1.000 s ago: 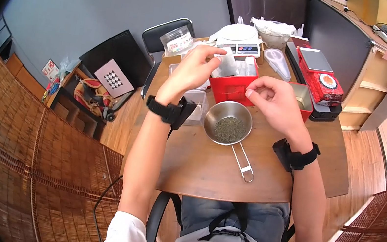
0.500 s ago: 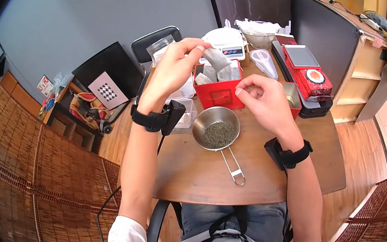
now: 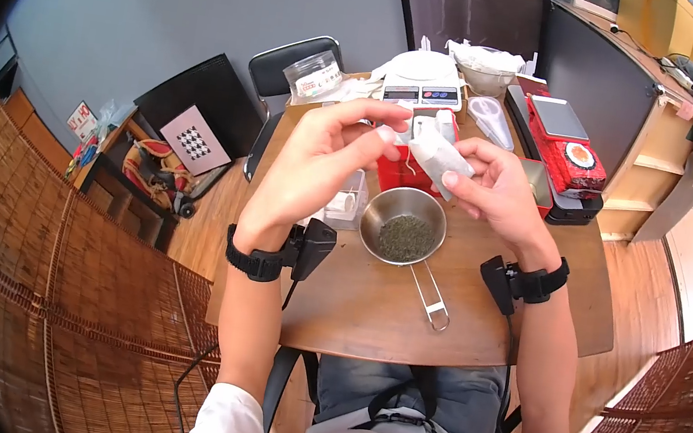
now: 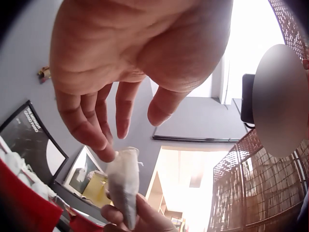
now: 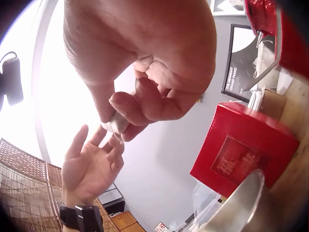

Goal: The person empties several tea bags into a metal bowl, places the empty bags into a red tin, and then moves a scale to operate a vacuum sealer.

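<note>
A filled white tea bag (image 3: 437, 151), dark toward its lower end, is held between the thumb and fingers of my right hand (image 3: 504, 194). My left hand (image 3: 315, 155) is at the bag's upper end, thumb and fingers spread apart. In the left wrist view, a left fingertip (image 4: 107, 153) is right at the bag's top. Behind the hands stands a red box (image 3: 392, 172) with more white bags in it. Below them on the table sits a steel pan (image 3: 372, 211) with dried green leaves (image 3: 405, 241) inside, its wire handle pointing toward me.
Left of the pan is a clear plastic container (image 3: 354, 209) holding small white items. A kitchen scale (image 3: 425, 66), a bowl (image 3: 485, 81) with white cloth and a clear jar (image 3: 313, 74) stand at the back. Red packages (image 3: 580, 161) lie on the right.
The left hand has lifted a tea bag out of the red box and brought it nearer. The right hand now grips its lower part, and the left fingers have spread.
</note>
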Available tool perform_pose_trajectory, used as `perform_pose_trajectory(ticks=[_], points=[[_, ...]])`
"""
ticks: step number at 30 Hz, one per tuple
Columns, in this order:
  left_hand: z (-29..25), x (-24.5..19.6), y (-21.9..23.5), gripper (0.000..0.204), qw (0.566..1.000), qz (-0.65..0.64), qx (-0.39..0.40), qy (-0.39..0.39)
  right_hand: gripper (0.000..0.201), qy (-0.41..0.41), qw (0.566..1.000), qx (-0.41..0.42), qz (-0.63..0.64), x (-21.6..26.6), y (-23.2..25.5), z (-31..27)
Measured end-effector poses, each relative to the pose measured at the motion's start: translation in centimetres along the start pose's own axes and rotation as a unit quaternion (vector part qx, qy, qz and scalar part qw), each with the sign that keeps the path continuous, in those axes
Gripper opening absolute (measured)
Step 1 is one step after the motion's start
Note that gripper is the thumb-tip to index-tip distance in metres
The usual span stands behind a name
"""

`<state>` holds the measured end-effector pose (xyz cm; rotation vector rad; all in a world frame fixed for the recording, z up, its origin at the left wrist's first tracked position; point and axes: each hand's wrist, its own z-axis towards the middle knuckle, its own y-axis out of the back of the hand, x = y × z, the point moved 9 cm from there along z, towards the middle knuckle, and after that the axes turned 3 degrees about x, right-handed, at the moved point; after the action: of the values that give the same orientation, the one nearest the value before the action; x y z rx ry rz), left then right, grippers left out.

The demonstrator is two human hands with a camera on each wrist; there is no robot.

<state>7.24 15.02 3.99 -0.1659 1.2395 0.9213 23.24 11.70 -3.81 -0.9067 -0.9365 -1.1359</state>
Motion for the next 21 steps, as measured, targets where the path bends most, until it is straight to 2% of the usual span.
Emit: perform_pose_trajectory(ticks=[3, 6, 9, 10, 11, 14, 19, 21], points=[[-0.5, 2.7, 1.1, 0.029, 0.999, -0.019, -0.032, 0.008, 0.032, -0.039, 0.998, 0.030, -0.033, -0.8, -0.1, 0.0], [-0.8, 5.6, 0.0, 0.026, 0.972, -0.230, -0.022, 0.033, 0.031, -0.073, 0.996, 0.038, -0.037, -1.3, -0.3, -0.1], [-0.8, 7.5, 0.1, 0.024, 0.959, -0.280, -0.039, 0.023, 0.028, -0.097, 0.995, 0.028, -0.026, -1.9, -0.2, -0.4], [-1.1, 7.8, 0.6, 0.021, 0.959, -0.268, -0.092, 0.026, 0.026, -0.096, 0.995, 0.020, -0.036, -1.9, 0.1, -0.3], [-1.3, 8.2, 0.7, 0.021, 0.958, -0.270, -0.094, 0.029, 0.026, -0.100, 0.994, 0.022, -0.035, -2.1, 0.2, -0.3], [-1.9, 9.4, 2.2, 0.018, 0.969, -0.172, -0.170, 0.045, 0.018, -0.088, 0.992, 0.002, -0.093, -1.7, 0.8, -0.2], [-2.1, 10.0, 3.0, 0.018, 0.960, -0.208, -0.175, 0.065, 0.018, -0.066, 0.993, 0.022, -0.096, -3.0, 0.6, 0.4], [-2.1, 10.2, 3.0, 0.019, 0.952, -0.261, -0.148, 0.064, 0.018, -0.024, 0.990, 0.025, -0.135, -3.1, 0.9, 0.4]])
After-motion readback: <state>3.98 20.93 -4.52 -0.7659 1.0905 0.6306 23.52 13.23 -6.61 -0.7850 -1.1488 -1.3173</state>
